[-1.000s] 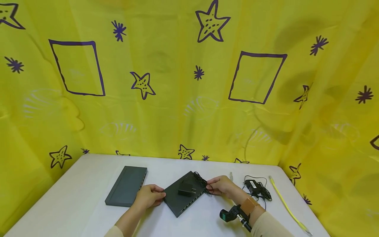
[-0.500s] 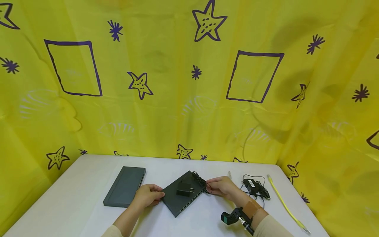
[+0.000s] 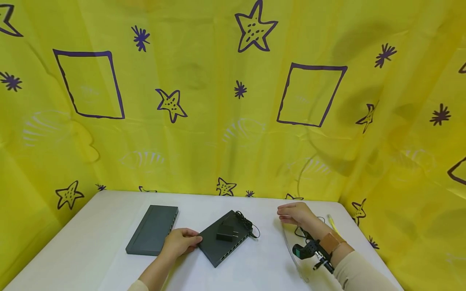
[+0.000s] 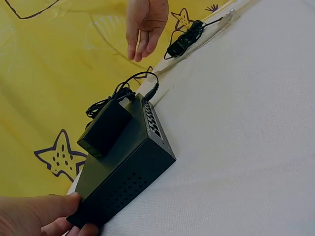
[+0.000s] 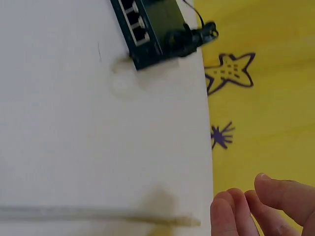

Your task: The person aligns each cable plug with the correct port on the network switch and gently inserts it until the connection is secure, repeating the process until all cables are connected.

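My left hand (image 3: 182, 241) pinches the left corner of a dark network switch (image 3: 212, 232); in the left wrist view its thumb lies on the top and fingertips show below. On the switch sits a black power adapter (image 3: 225, 233) with its prongs to the right. Its bundled black cord (image 3: 243, 219) lies by the far right corner, and a plug stands at the port edge in the left wrist view. My right hand (image 3: 296, 213) hovers with relaxed fingers near the far end of a pale network cable (image 5: 88, 213), holding nothing.
A second dark network switch (image 3: 154, 230) lies flat on the left of the white table (image 3: 109, 226). Behind my right forearm, partly hidden, are another adapter with a black cord (image 4: 182, 44) and a yellow cable (image 3: 332, 223). A yellow curtain (image 3: 204, 141) surrounds the table.
My right hand has left the right corner of the switch and the cord there, moving right and away to the pale cable. The left hand keeps its hold on the switch.
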Tool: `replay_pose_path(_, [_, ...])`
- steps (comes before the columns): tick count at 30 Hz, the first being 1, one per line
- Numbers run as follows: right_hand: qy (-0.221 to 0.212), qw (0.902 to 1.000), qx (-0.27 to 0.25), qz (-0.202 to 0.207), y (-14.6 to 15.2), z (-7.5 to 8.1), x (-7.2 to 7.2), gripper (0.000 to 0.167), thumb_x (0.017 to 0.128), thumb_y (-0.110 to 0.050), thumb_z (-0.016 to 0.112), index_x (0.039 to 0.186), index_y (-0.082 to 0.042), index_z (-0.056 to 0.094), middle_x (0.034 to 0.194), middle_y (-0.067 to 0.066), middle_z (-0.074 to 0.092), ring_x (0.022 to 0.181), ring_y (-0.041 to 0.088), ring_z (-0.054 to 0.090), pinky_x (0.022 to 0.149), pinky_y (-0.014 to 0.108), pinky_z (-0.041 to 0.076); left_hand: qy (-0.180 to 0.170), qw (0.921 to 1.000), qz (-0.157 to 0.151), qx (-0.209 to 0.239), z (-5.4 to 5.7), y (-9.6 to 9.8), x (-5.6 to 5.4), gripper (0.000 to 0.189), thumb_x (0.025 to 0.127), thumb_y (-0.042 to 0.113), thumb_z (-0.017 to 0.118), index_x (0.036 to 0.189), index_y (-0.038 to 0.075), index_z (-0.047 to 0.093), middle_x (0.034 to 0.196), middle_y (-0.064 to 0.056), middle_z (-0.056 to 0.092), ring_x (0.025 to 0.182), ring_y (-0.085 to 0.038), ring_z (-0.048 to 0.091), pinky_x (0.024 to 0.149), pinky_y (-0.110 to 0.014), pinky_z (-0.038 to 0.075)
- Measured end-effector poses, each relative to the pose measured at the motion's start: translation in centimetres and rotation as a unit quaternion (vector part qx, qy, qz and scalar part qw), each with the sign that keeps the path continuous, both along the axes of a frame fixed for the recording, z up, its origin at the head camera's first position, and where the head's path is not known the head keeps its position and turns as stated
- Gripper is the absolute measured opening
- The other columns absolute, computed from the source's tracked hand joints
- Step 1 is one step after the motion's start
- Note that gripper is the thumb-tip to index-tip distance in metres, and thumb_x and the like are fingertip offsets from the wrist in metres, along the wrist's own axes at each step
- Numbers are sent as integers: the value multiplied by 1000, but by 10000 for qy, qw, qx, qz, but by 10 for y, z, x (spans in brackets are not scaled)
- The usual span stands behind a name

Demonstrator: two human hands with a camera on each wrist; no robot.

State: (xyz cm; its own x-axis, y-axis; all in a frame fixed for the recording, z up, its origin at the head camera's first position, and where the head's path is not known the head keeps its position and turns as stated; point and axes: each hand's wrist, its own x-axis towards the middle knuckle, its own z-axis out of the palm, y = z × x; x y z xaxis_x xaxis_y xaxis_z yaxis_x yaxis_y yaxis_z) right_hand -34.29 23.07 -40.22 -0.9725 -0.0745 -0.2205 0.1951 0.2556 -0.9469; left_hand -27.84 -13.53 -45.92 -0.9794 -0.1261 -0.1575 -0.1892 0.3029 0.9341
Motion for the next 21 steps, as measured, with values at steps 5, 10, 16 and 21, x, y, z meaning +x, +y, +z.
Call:
replay_pose_path(5, [-47, 9998, 83, -189, 16, 0, -6, 35, 92, 1, 63, 120, 22, 57, 94, 17, 74, 76, 15, 71, 73, 30, 60, -27, 10000, 61, 11, -2, -1, 0, 18, 79, 5, 79, 92, -5, 72, 73, -2, 66, 64, -11, 61, 63, -27, 58])
replay_pose_path(10, [-310, 9981, -81, -520, 23, -9, -12, 30, 90, 4, 65, 114, 20, 61, 87, 12, 74, 71, 14, 70, 70, 28, 60, -44, 10000, 68, 51, -3, -1, 0, 19, 79, 5, 80, 92, -5, 72, 73, -2, 66, 64, -12, 62, 64, -28, 59])
replay_pose_path(16, [-326, 9975, -31, -632, 20, -17, -20, 29, 86, 6, 68, 110, 21, 62, 80, 11, 72, 66, 13, 69, 67, 26, 60, -45, 9999, 85, 66, -3, -1, 0, 20, 78, 6, 80, 92, -5, 72, 74, -2, 67, 65, -11, 62, 64, -28, 59])
replay_pose_path(21, [-455, 9918, 701, -967, 12, -19, -26, 35, 84, -1, 73, 110, 19, 62, 72, 6, 69, 58, 11, 66, 61, 23, 58, 10, 9999, 80, 77, -3, -2, 0, 20, 78, 6, 81, 92, -5, 72, 73, -1, 67, 64, -10, 62, 64, -27, 59])
